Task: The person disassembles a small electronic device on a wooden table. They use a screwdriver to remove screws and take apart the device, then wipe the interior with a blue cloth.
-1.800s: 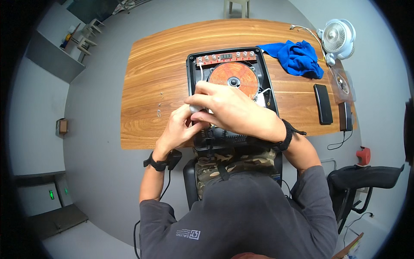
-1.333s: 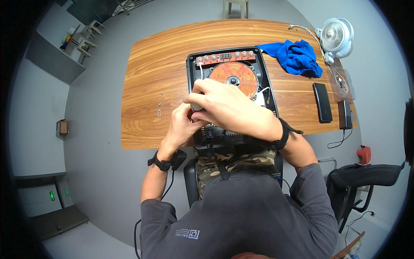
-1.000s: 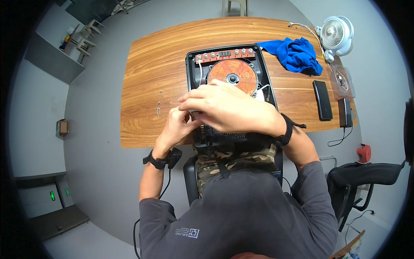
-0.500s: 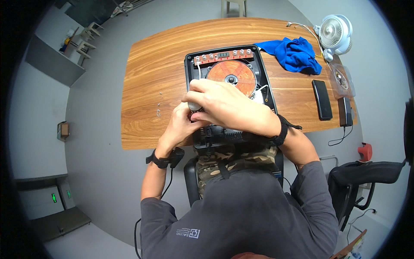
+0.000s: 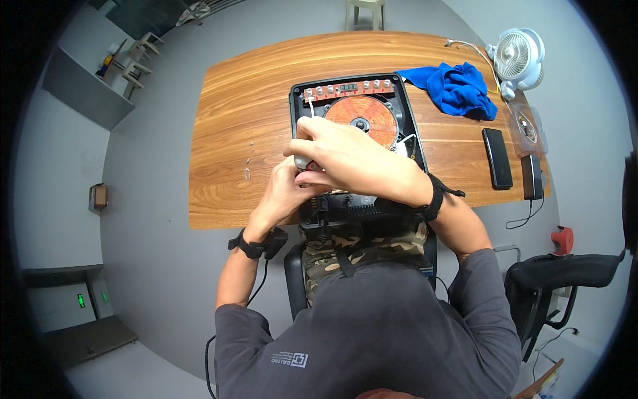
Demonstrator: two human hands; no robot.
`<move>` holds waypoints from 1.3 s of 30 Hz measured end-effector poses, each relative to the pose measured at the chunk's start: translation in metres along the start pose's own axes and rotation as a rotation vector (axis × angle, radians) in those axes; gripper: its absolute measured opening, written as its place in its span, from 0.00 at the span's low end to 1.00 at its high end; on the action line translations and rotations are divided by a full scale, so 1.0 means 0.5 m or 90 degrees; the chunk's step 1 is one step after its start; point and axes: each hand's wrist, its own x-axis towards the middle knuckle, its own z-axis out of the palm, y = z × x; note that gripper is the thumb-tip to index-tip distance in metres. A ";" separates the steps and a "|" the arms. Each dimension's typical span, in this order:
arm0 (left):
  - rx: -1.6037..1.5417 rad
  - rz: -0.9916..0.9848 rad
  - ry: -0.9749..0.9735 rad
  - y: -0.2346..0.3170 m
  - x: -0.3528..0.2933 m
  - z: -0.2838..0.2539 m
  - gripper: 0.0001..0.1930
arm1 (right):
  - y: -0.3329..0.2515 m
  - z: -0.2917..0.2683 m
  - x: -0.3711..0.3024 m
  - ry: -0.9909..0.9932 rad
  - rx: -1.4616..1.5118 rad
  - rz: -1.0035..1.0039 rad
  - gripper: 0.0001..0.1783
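An opened induction cooker (image 5: 417, 149) lies at the table's near edge, its black shell holding a round copper coil (image 5: 359, 113) and a red button board (image 5: 349, 90). Over its left side my right hand (image 5: 345, 156) is closed around the grey rounded handle of a screwdriver (image 5: 302, 161); the tip is hidden. Directly below, my left hand (image 5: 282, 189) is closed, fingers bent in beside the tool at the shell's left edge. What those fingers pinch is hidden. Small screws (image 5: 248, 160) and a little clear piece (image 5: 247, 173) lie on the wood to the left.
Right of the cooker are a crumpled blue cloth (image 5: 462, 93), a black phone (image 5: 496, 158), a black power adapter (image 5: 531, 177) and a clear plastic box (image 5: 530, 130). A white fan (image 5: 518, 58) stands at the far right. A black chair (image 5: 558, 272) is beside me.
The whole view has shifted slightly, with the table and cooker a little lower in the picture. Both hands keep nearly the same grip and place over the cooker's left side.
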 end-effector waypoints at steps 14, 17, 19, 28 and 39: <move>0.010 0.036 0.016 -0.027 0.003 -0.010 0.18 | -0.010 -0.014 0.004 0.017 -0.022 -0.013 0.25; -0.028 0.022 0.012 -0.014 0.012 -0.003 0.18 | -0.010 -0.013 0.005 0.006 -0.019 0.011 0.23; 0.008 0.015 -0.021 -0.017 0.013 -0.010 0.18 | -0.003 -0.013 0.001 0.012 0.001 -0.004 0.23; -0.042 0.022 -0.048 -0.060 0.002 -0.011 0.17 | 0.005 -0.016 0.009 -0.010 0.018 -0.056 0.24; -0.006 0.065 -0.025 -0.010 0.010 -0.011 0.15 | -0.001 -0.014 0.006 -0.021 0.056 -0.025 0.22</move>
